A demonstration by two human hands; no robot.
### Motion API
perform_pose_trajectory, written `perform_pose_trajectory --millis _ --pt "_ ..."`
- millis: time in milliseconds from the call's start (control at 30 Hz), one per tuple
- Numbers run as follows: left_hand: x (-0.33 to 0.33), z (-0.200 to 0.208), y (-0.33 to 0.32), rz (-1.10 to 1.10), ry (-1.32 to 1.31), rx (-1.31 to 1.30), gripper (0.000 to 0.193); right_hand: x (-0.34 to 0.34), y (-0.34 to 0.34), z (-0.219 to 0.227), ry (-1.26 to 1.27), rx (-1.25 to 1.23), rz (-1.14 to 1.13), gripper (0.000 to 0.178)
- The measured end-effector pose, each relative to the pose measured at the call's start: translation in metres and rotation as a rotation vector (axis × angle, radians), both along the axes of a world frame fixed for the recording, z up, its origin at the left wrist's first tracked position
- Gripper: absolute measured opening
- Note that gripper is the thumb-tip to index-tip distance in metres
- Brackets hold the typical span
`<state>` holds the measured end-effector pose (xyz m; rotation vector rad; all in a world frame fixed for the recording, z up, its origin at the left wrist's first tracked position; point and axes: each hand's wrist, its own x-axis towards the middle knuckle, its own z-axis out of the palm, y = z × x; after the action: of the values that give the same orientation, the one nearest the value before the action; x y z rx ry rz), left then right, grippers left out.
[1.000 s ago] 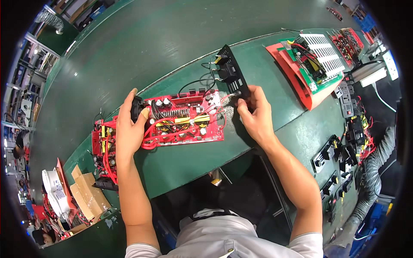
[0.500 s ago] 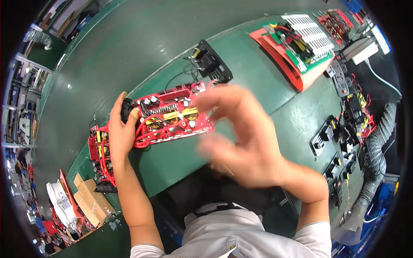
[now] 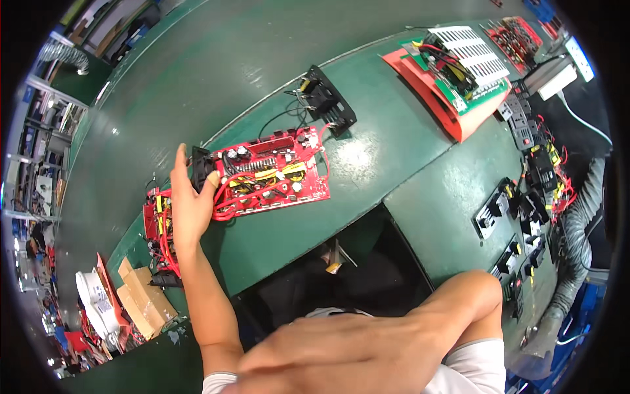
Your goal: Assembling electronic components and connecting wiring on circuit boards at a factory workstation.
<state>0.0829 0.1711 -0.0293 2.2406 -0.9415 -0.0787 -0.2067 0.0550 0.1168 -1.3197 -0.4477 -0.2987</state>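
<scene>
A red circuit board (image 3: 275,177) lies on the green worktop, crowded with capacitors, a coil, yellow-wrapped parts and thick red wires. At its left end stands a black end panel (image 3: 201,169); my left hand (image 3: 192,209) grips it between thumb and fingers. Wires run from the board's right end to a second black panel (image 3: 326,102) with sockets. My right hand (image 3: 328,358) is drawn back across my body at the lower edge, its back upward. It is away from the board, and its fingers are smeared by motion. Another red board (image 3: 156,220) lies partly behind my left hand.
On the right, a green board with a white slotted cover (image 3: 469,56) rests on an orange-red sheet (image 3: 426,92). Several black socket panels (image 3: 492,209) lie near a grey flexible duct (image 3: 573,243). A cardboard piece (image 3: 144,299) is at lower left, beside a white container (image 3: 97,305).
My right hand has moved from beside the board's right end down and back toward my body. My left hand stays on the black end panel. The board appears slightly farther right in the view.
</scene>
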Motion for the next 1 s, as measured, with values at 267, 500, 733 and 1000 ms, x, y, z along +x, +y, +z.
perform_pose_trajectory --millis 267,500,733,1000 --pt "0.000 0.017 0.011 0.034 0.150 0.143 0.077 -0.004 -0.020 0.019 0.341 -0.165 0.309 0.050" --pt "-0.003 0.016 0.005 0.026 0.171 0.036 0.073 0.018 -0.016 -0.046 0.181 -0.746 -0.219 0.041" --pt "-0.022 0.018 -0.020 -0.055 -0.128 0.062 0.052 0.055 -0.087 -0.119 0.343 -0.941 -0.810 0.038" --pt "-0.035 0.042 -0.031 -0.496 -0.124 0.133 0.041 0.085 -0.084 -0.129 0.166 -1.449 -0.871 0.027"
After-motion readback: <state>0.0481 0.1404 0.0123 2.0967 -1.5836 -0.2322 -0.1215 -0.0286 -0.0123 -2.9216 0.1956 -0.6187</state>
